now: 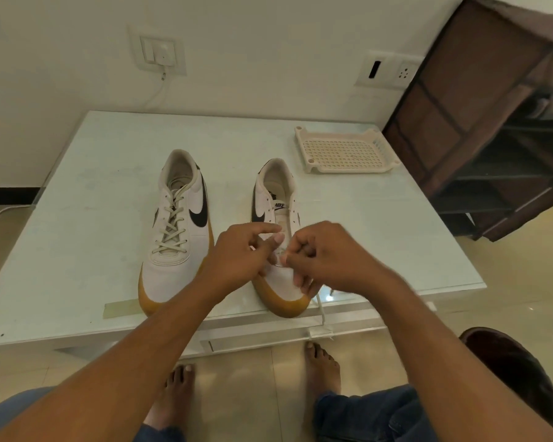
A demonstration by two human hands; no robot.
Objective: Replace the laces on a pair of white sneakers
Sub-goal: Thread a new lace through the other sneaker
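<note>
Right hand [329, 256]: fingers curled inward, thumb and forefinger pinched on a white lace [320, 309] at the lowest eyelets of the second sneaker [276, 199]; the remaining fingers are tucked against the toe cap. Left hand [243, 253]: index and middle fingers stretched toward the tongue, the other fingers curled; a small white tip is seen between the fingers, but whether anything is gripped cannot be made out. The forefoot of the second sneaker is largely hidden by both hands; its upper eyelets are seen bare, a black swoosh and a NIKE tongue label are shown, and a tan sole is visible at the toe. The free length of the lace is draped off the near edge of the glass-topped table [380, 234]; its end is lost against the table front. Laced sneaker [176, 231]: set just beside the second sneaker, toe toward the person, fully laced. A strip of tape [122, 309] is stuck near its toe. A perforated cream plastic tray [303, 147] is placed at the far corner, well apart from the shoes. A brown shelf unit [479, 122] is cut off at the frame edge. Bare feet [321, 365] are seen below the table.
</note>
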